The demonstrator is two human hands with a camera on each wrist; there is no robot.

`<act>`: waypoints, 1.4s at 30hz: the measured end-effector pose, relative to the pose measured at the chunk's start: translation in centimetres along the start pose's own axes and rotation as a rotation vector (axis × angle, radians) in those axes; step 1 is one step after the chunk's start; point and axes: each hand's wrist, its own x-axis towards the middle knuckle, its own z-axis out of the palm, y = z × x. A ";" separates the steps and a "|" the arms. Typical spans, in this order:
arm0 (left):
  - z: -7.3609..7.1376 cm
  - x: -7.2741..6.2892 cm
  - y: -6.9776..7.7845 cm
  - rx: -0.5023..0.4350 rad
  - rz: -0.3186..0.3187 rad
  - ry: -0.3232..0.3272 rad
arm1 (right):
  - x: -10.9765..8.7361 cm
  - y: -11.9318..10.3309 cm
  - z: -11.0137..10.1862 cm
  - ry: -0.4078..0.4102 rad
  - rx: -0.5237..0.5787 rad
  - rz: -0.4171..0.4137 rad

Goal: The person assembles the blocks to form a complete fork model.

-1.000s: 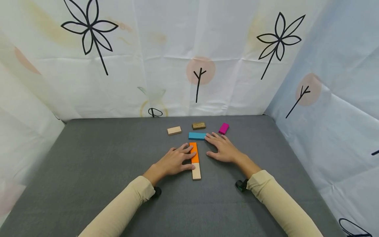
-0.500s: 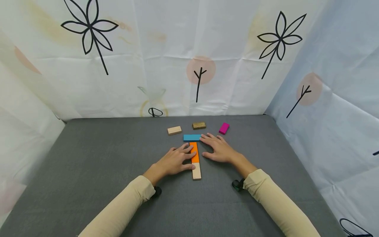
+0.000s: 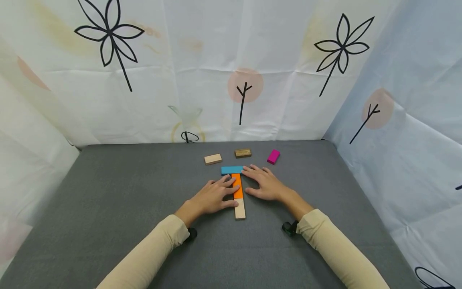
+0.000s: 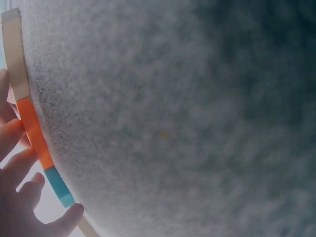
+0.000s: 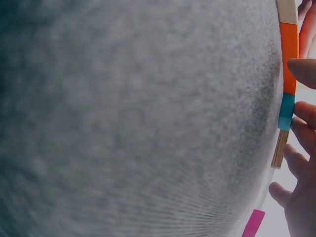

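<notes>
An orange block (image 3: pixel 238 194) and a pale wooden block (image 3: pixel 240 212) lie end to end in a line on the grey table. Across the far end of that line lies a blue block (image 3: pixel 231 170), making a T shape. My left hand (image 3: pixel 212 196) rests from the left on the orange and pale blocks, fingers spread. From the right, my right hand (image 3: pixel 266 183) touches the right end of the blue block with extended fingertips. In the left wrist view the blue block (image 4: pixel 59 187) meets the end of the orange block (image 4: pixel 35 132).
Behind the T lie a second pale wooden block (image 3: pixel 213 159), a brown wood-grained block (image 3: pixel 243 153) and a magenta block (image 3: pixel 273 157). The grey table (image 3: pixel 108 208) ends at a patterned white cloth (image 3: pixel 202 72) at the back and sides.
My right hand has slid the blue block leftward and toward me, up against the far end of the orange block. The left hand has stayed in place on the line.
</notes>
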 end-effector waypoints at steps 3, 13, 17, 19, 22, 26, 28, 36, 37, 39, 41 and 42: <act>0.1 0.0 0.0 0.002 0.001 -0.001 | 0.0 0.0 0.0 0.005 0.005 0.006; 0.1 0.1 0.0 0.006 0.005 0.011 | 0.3 0.0 -0.2 0.003 0.012 0.004; 0.0 0.1 0.1 0.007 0.006 0.004 | 0.5 0.1 -0.3 0.016 0.020 -0.014; 0.0 0.1 0.1 0.010 0.007 0.000 | 0.5 0.2 -0.4 0.021 0.021 -0.022; 0.0 0.2 0.1 0.009 0.003 -0.009 | 0.6 0.3 -0.4 0.018 0.021 -0.027; -0.1 0.2 0.1 0.004 -0.004 -0.015 | 0.6 0.4 -0.3 0.017 0.021 -0.031; -0.2 0.3 0.1 0.000 -0.004 -0.016 | 0.6 0.4 -0.3 0.019 0.018 -0.033; -0.4 0.2 0.2 -0.018 -0.007 -0.018 | 0.5 0.3 -0.2 0.030 0.015 -0.037; -0.4 0.2 0.2 -0.022 -0.008 -0.017 | 0.5 0.3 -0.2 0.029 0.015 -0.037; -0.5 0.2 0.2 -0.026 -0.011 -0.016 | 0.5 0.2 -0.2 0.028 0.006 -0.038; -0.5 0.2 0.3 -0.027 -0.013 -0.014 | 0.5 0.2 -0.2 0.027 -0.006 -0.038; -0.5 0.3 0.3 -0.027 -0.014 -0.015 | 0.5 0.2 -0.2 0.027 -0.011 -0.037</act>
